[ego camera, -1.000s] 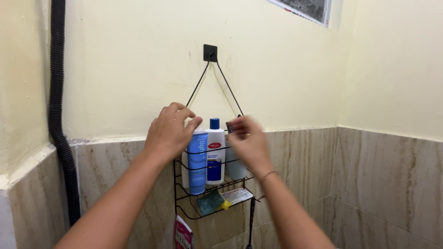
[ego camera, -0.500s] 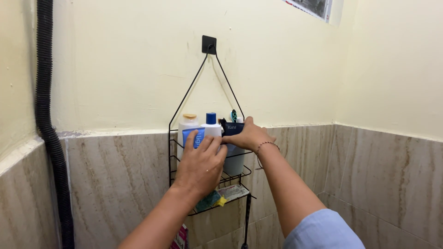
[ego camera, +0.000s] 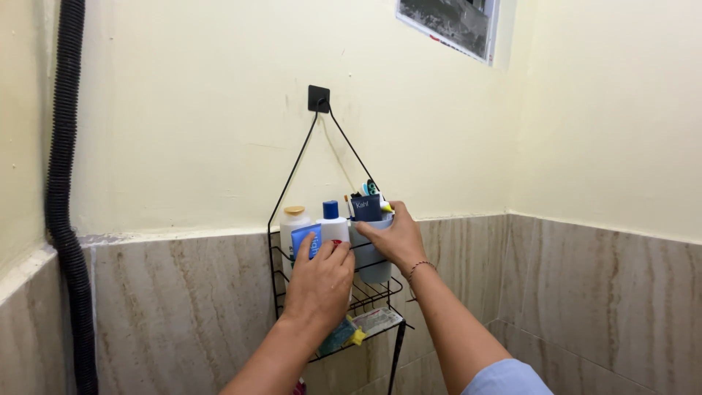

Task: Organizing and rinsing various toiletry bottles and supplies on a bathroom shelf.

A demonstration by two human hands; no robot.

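Since the earlier frame our right hand (ego camera: 393, 238) has slid from the dark tube to wrap the grey cup (ego camera: 371, 265), fingers curled around its rim. Our left hand (ego camera: 319, 284) lies flat, fingers spread, against the blue tube (ego camera: 305, 239) (gripping nothing) in the black wire caddy (ego camera: 276, 260) on the wall.

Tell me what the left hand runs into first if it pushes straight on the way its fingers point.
Probably the blue tube and the white bottle with the blue cap in the wire caddy: the left hand already lies against them, fingers pointing up and toward the wall. Depth is unclear.
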